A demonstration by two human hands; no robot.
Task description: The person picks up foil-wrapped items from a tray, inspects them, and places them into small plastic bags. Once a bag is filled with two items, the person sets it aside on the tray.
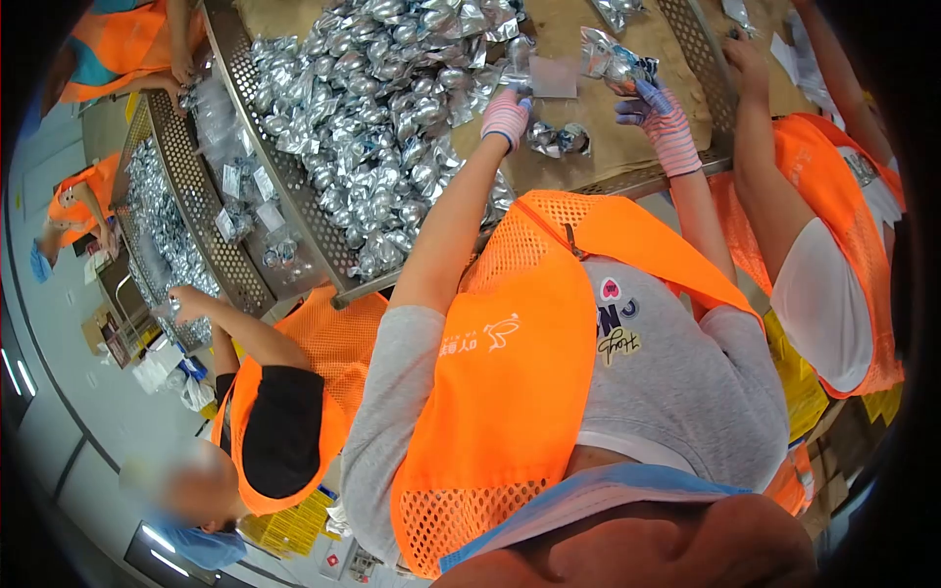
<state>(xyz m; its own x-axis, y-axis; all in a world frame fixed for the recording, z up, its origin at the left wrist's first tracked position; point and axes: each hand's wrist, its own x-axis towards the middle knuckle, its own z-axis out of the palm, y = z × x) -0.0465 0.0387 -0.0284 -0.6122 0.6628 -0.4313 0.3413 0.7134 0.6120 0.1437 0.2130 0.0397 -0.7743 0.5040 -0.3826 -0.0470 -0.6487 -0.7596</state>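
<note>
My left hand [507, 119], in a pink-and-white striped glove with bluish fingertips, is closed at the near edge of a silver heap. Its fingers seem to pinch a shiny silver packet [519, 61]; the grip itself is partly hidden. Beside that packet is a pale pinkish square [555, 77]. My right hand [667, 125], gloved alike, is closed on a clear bag with silver-wrapped pieces [614, 65], raised above the brown work surface [598, 174]. Between my hands lies another clear packet with dark and silver pieces [560, 140].
A large heap of silver foil packets [382, 118] fills the table to my left. Perforated metal rails [279, 162] border it. A co-worker's arm [769, 137] reaches in at my right. Left, another co-worker's hand [188, 302] is near a second silver pile [167, 225].
</note>
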